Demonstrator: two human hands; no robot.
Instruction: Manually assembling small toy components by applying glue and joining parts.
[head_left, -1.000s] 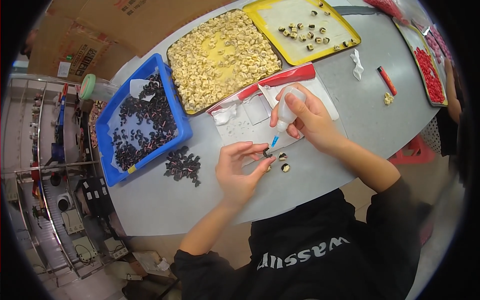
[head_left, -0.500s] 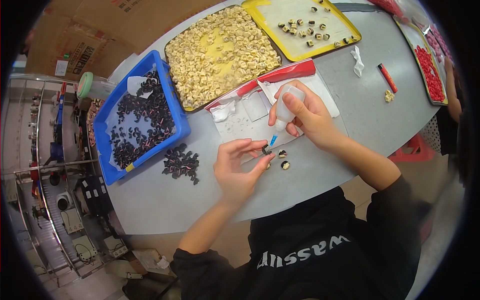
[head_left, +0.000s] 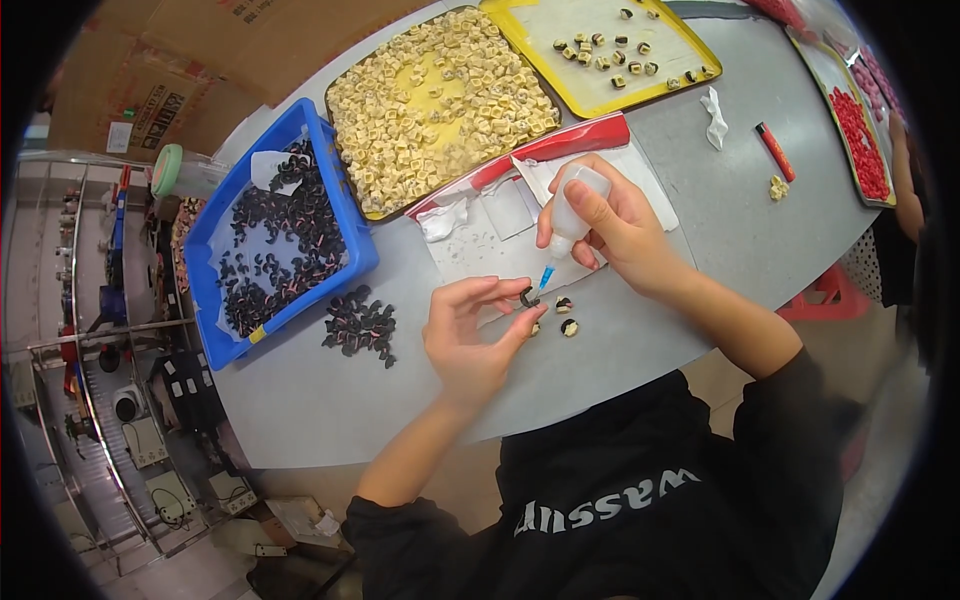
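Between the thumb and fingers of my left hand [head_left: 472, 325] is a small black curved piece [head_left: 528, 298]. Closed round a clear squeeze bottle [head_left: 580, 205] is my right hand [head_left: 625, 225]; the bottle points down, and its blue needle tip [head_left: 546, 277] is at the black piece. Just right of my left fingertips, small cream pieces with black tops [head_left: 569, 327] lie on the grey table. A loose pile of black curved pieces [head_left: 360, 328] sits left of my left hand. Beyond my hands is a white sheet of paper [head_left: 465, 255] with a crumpled tissue [head_left: 443, 220] on it.
A blue bin [head_left: 362, 255] of black pieces stands at left. Behind are a tray [head_left: 375, 215] full of cream pieces and a yellow-rimmed tray [head_left: 575, 112] with several black-and-cream ones. At right lie a red marker-like stick [head_left: 774, 152], another tissue [head_left: 714, 118] and a tray of red pieces [head_left: 858, 140].
Both hands stay almost in place. The black piece has tilted slightly in my left fingers, with the needle tip still at it.
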